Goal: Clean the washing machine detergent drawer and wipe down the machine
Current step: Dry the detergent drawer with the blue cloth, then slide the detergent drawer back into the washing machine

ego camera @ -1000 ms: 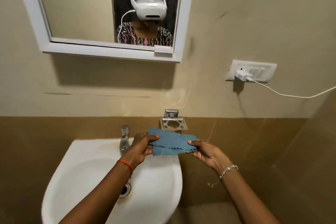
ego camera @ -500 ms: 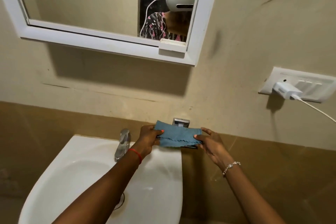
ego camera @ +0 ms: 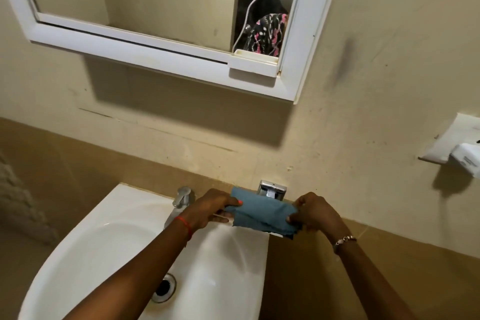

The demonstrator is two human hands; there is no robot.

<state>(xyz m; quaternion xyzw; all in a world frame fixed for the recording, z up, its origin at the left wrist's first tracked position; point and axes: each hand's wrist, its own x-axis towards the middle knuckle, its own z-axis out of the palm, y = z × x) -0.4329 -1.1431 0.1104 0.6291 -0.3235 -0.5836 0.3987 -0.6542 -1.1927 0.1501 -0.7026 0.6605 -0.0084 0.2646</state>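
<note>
Head view: beige wall (ego camera: 363, 112) fills most of frame, brown tile band below. White-framed mirror (ego camera: 166, 60) upper left. White sink (ego camera: 85, 254) lower left, drain (ego camera: 163, 288) in the basin, chrome tap (ego camera: 181, 199) at its back rim. Blue cloth (ego camera: 259, 212) folded, held over the sink's rear right corner, in front of a chrome wall holder (ego camera: 272, 189). Left hand (ego camera: 210, 206) pinches cloth's left end; right hand (ego camera: 317, 214) grips right end. Socket plate (ego camera: 452, 143) at right edge.

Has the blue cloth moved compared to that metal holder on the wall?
Yes. The cloth has gone toward the wall and now covers the front of the holder, held between both hands.
</note>
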